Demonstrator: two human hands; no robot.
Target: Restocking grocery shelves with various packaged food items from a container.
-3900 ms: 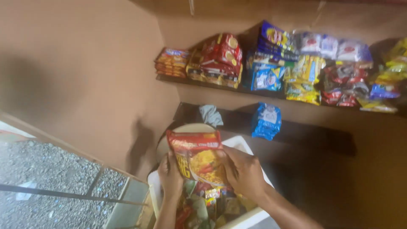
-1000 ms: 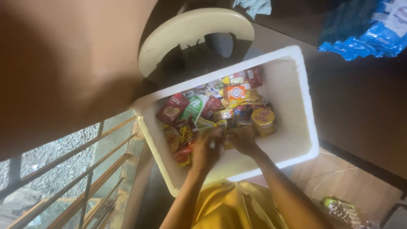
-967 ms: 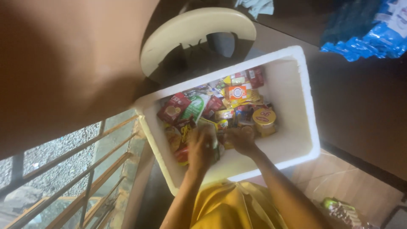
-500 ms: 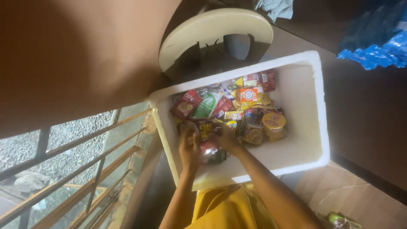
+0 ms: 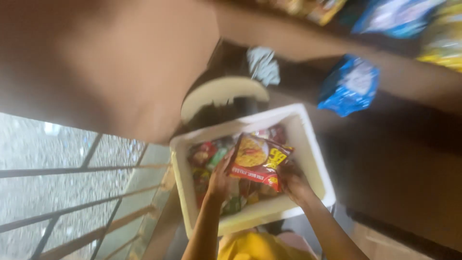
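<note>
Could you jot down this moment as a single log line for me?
left hand: grips red snack packet | right hand: grips its other edge | packet: raised above white foam box of mixed snack packs | image: blurred

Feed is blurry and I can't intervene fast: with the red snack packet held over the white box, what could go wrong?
1. The red snack packet is pinched only at its edges by the left hand and right hand; it might slip back into the white foam box.
2. The box looks crowded with packets, so neighbours could snag or spill.
</note>
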